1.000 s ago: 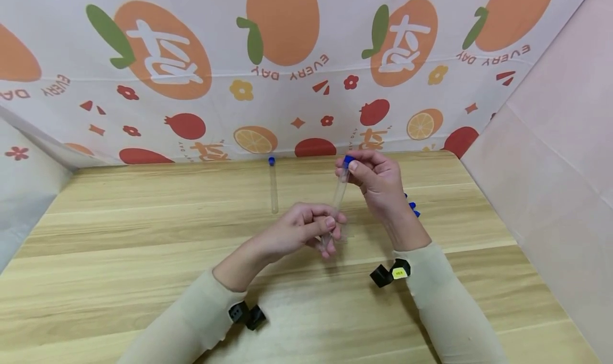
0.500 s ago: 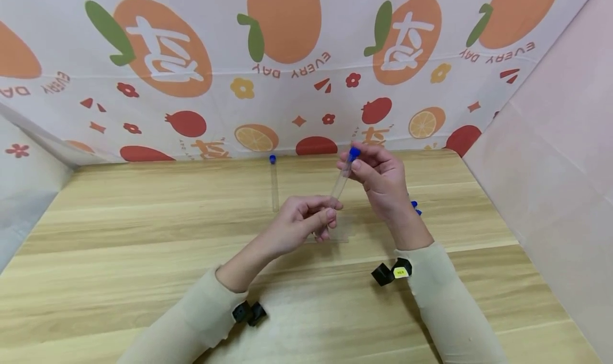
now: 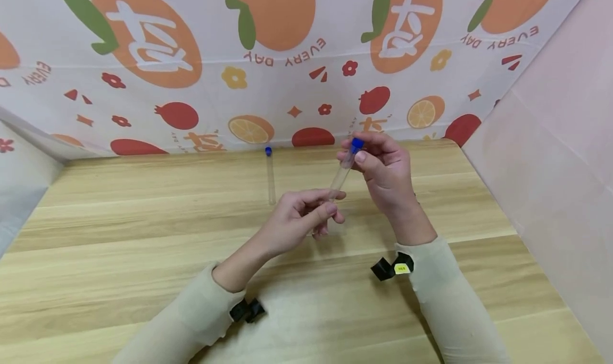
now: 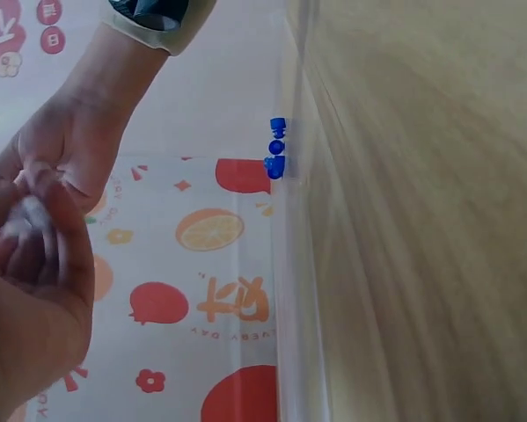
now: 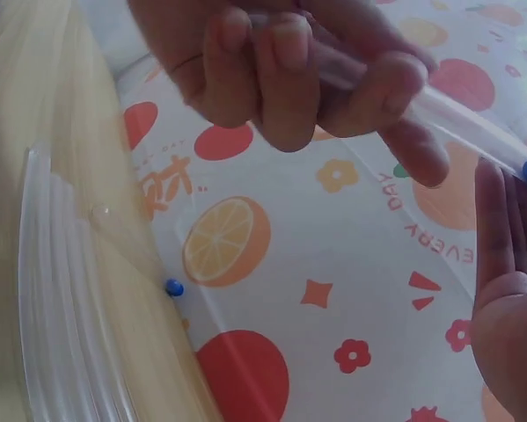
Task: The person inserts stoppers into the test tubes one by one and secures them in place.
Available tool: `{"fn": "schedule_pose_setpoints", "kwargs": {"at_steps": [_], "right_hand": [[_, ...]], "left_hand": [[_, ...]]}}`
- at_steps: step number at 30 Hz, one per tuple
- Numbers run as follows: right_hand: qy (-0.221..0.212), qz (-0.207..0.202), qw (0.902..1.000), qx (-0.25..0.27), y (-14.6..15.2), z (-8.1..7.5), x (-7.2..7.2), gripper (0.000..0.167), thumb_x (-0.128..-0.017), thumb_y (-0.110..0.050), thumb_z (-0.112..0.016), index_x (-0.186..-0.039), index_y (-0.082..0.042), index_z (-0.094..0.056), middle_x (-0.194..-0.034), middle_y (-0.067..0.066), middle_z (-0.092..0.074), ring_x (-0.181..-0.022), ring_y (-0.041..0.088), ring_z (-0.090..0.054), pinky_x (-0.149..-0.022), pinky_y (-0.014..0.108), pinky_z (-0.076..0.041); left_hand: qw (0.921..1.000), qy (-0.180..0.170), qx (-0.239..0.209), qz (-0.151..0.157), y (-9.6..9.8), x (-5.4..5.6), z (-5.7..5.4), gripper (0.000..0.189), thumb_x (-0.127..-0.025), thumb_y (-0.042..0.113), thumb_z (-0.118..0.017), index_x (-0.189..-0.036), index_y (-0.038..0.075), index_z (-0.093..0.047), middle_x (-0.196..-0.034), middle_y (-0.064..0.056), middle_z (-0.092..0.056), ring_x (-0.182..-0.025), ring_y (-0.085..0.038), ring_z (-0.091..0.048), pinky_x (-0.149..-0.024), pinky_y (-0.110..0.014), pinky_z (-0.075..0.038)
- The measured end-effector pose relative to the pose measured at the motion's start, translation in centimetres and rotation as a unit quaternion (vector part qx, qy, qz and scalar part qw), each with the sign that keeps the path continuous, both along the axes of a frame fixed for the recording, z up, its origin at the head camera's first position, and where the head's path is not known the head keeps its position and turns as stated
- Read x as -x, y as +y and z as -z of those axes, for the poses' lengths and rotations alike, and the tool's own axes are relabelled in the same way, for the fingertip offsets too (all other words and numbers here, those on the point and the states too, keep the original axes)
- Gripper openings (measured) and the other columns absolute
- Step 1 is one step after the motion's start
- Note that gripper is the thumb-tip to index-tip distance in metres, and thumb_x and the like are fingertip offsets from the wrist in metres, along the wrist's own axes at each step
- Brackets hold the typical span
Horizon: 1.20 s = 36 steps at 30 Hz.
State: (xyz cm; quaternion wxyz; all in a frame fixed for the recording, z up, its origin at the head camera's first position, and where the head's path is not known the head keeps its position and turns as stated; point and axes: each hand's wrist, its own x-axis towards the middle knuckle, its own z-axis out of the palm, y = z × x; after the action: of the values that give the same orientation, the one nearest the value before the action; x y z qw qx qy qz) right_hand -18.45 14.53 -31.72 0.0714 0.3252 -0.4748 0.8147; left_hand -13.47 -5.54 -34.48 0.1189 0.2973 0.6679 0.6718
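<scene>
Head view: a printed cloth (image 3: 287, 95) rises behind the wood-grain surface (image 3: 119, 247). "EVERY DAY" runs upside down beneath its oranges and reads the right way up, on a slant, in the right wrist view; the white lettering on the oranges is too stylised to read surely. Over the surface, the left hand (image 3: 303, 218) is nearer the person and lower in view, while the right hand (image 3: 387, 171) is nearer the cloth.

Both hands hold one clear tube (image 3: 340, 178) raised between them. Its long axis slants from the upper right, where the right thumb and fingers pinch it at the capped end, down into the curled fingers and thumb of the left hand, which hide the other end. Neither hand is nearer, since each touches it.

A second tube (image 3: 271, 182) lies on the surface left of both hands, pointing away from the person, capped end by the cloth; the left hand is nearer to it. In the right wrist view, clear strips (image 5: 61, 290) lie side by side, apparently more tubes. The held tube's blue cap (image 3: 357, 143) matches loose-looking blue caps (image 4: 277, 148) clustered in the left wrist view. Smallest, a yellow label (image 3: 401, 269) at the right wrist is illegible.
</scene>
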Motion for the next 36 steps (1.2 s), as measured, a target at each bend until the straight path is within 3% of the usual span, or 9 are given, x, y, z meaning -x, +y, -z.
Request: {"fn": "schedule_pose_setpoints", "kwargs": {"at_steps": [7, 15, 21, 24, 28, 32, 36], "right_hand": [[0.018, 0.053, 0.9984, -0.011, -0.43, -0.06, -0.23, 0.019, -0.086, -0.009, -0.078, -0.104, -0.006, -0.075, -0.094, 0.011, -0.075, -0.085, 0.022, -0.075, -0.082, 0.039, -0.061], [0.027, 0.046, 0.998, -0.033, -0.16, 0.03, -0.09, 0.021, -0.087, -0.009, -0.077, -0.105, 0.001, -0.074, -0.095, 0.014, -0.075, -0.084, 0.024, -0.075, -0.079, 0.04, -0.061], [0.01, 0.039, 0.9974, -0.059, 0.17, 0.24, 0.03, 0.032, -0.087, -0.014, -0.077, -0.117, -0.007, -0.071, -0.106, 0.014, -0.074, -0.09, 0.025, -0.074, -0.082, 0.041, -0.06], [0.007, 0.025, 0.9982, -0.055, 0.09, 0.41, 0.1, 0.034, -0.086, -0.016, -0.077, -0.119, -0.012, -0.071, -0.107, 0.011, -0.073, -0.092, 0.024, -0.074, -0.082, 0.04, -0.06], [0.01, -0.017, 0.9994, -0.027, -0.02, 0.51, 0.11, 0.028, -0.089, -0.015, -0.074, -0.117, -0.014, -0.073, -0.103, 0.008, -0.074, -0.09, 0.019, -0.073, -0.083, 0.036, -0.061], [-0.002, -0.072, 0.9974, 0.011, -0.07, 0.45, 0.09, 0.024, -0.09, -0.011, -0.072, -0.114, -0.013, -0.074, -0.099, 0.007, -0.075, -0.088, 0.018, -0.073, -0.084, 0.032, -0.06], [-0.008, -0.109, 0.9935, 0.033, -0.2, 0.45, 0.12, 0.021, -0.09, -0.008, -0.071, -0.111, -0.01, -0.074, -0.098, 0.008, -0.075, -0.088, 0.018, -0.073, -0.085, 0.032, -0.06]], "left_hand": [[0.9974, 0.026, 0.03, -0.06, 0.24, -0.25, -0.04, 0.021, -0.101, 0.008, -0.057, -0.114, -0.003, -0.07, -0.083, -0.011, -0.072, -0.06, -0.018, -0.06, -0.052, -0.036, -0.057], [0.9965, 0.024, 0.035, -0.071, 0.55, -0.46, -0.1, 0.02, -0.101, 0.011, -0.059, -0.11, -0.001, -0.072, -0.081, -0.011, -0.07, -0.059, -0.021, -0.061, -0.052, -0.036, -0.057], [0.9948, 0.032, 0.027, -0.093, 0.41, -0.52, -0.08, 0.021, -0.102, 0.014, -0.057, -0.113, 0.001, -0.071, -0.083, -0.016, -0.07, -0.057, -0.018, -0.059, -0.052, -0.028, -0.055], [0.9977, 0.024, 0.006, -0.064, 0.16, -0.44, -0.07, 0.022, -0.103, 0.012, -0.055, -0.113, 0.0, -0.07, -0.082, -0.015, -0.068, -0.057, -0.017, -0.058, -0.051, -0.027, -0.054], [0.9995, -0.016, -0.025, 0.01, -0.06, -0.27, -0.14, 0.024, -0.105, 0.011, -0.051, -0.113, -0.004, -0.067, -0.08, -0.013, -0.065, -0.058, -0.014, -0.058, -0.052, -0.027, -0.054], [0.994, -0.073, -0.051, 0.063, -0.16, -0.24, -0.19, 0.026, -0.105, 0.014, -0.052, -0.112, -0.007, -0.065, -0.078, -0.009, -0.062, -0.059, -0.012, -0.058, -0.053, -0.025, -0.052], [0.9894, -0.1, -0.059, 0.087, -0.31, -0.37, -0.11, 0.029, -0.105, 0.017, -0.053, -0.112, -0.008, -0.064, -0.078, -0.006, -0.061, -0.059, -0.013, -0.059, -0.052, -0.027, -0.053]]}}
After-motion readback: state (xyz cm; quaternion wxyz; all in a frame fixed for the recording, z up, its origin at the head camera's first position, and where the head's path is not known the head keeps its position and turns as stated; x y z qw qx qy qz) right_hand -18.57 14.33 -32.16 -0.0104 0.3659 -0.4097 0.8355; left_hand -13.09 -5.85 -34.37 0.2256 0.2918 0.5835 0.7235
